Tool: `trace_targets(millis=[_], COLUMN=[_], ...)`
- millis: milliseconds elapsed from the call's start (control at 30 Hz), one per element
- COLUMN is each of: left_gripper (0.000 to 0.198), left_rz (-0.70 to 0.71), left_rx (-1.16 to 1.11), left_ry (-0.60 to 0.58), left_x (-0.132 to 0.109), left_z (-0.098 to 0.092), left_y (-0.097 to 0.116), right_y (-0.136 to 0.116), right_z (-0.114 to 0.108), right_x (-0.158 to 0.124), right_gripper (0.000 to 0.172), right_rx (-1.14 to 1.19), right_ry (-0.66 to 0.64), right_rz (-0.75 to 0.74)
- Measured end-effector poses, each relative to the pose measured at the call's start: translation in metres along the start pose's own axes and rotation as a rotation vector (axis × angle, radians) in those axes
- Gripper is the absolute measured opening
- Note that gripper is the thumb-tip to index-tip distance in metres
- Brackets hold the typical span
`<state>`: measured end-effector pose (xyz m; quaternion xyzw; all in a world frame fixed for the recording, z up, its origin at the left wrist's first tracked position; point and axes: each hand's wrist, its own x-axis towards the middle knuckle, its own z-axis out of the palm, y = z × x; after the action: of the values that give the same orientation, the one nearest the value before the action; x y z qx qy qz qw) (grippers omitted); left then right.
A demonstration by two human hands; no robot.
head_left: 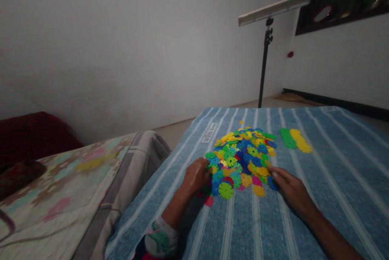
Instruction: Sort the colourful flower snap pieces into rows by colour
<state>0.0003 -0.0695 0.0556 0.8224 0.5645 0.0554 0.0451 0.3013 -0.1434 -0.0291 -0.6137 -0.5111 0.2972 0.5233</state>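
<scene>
A heap of flat plastic notched discs (226, 190) in green, yellow, blue, red and pink lies on a blue striped cloth (243, 227). At the heap's left edge is my left hand (197, 175), its fingers curled down by a green disc. What those fingers hold, if anything, is hidden. My right hand (290, 187) reaches in from the right, thumb and fingertips closed at the edge of a yellow disc (263, 171). To the right of the heap, apart from it, lie a row of green discs (287, 138) and a row of yellow discs (300, 141).
A bed or bench with a patterned cover (88, 179) stands on the left, lower than the cloth. Behind the cloth's far edge rises a black stand (263, 65) bearing a long light panel (276, 7). A white wall (136, 49) closes the back.
</scene>
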Motion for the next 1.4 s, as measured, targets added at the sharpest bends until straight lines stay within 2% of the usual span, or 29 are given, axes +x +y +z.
trace_targets(millis=[100,200,400,667,900,1200,1400], left_gripper=[0.031,0.033,0.036,0.043,0.028,0.016,0.024], left_rz=[-0.036,-0.048,-0.04,-0.061,-0.033,-0.01,-0.039], left_rx=[0.017,-0.008,-0.023,-0.073,-0.112,-0.174,-0.268], left_ry=[-0.148,-0.21,-0.141,-0.152,-0.173,-0.147,-0.104], left_x=[-0.018,-0.03,-0.036,-0.034,-0.033,-0.032,-0.035], left_z=[-0.01,-0.006,0.007,0.009,0.005,0.014,0.018], left_y=[-0.028,-0.037,-0.028,-0.019,-0.016,-0.027,-0.034], right_y=[0.002,0.005,0.005,0.003,0.003,0.0,0.003], right_z=[0.0,0.0,-0.001,-0.001,-0.002,-0.002,-0.003], right_x=[-0.001,-0.002,-0.002,-0.002,-0.003,-0.004,-0.003], right_gripper=[0.043,0.041,0.039,0.039,0.037,0.034,0.035], right_rx=[-0.018,-0.038,-0.049,-0.06,-0.108,-0.083,-0.103], right_ry=[-0.004,-0.008,-0.005,-0.01,-0.01,-0.01,-0.017], right_rz=[0.0,-0.008,-0.014,-0.031,-0.054,-0.061,-0.06])
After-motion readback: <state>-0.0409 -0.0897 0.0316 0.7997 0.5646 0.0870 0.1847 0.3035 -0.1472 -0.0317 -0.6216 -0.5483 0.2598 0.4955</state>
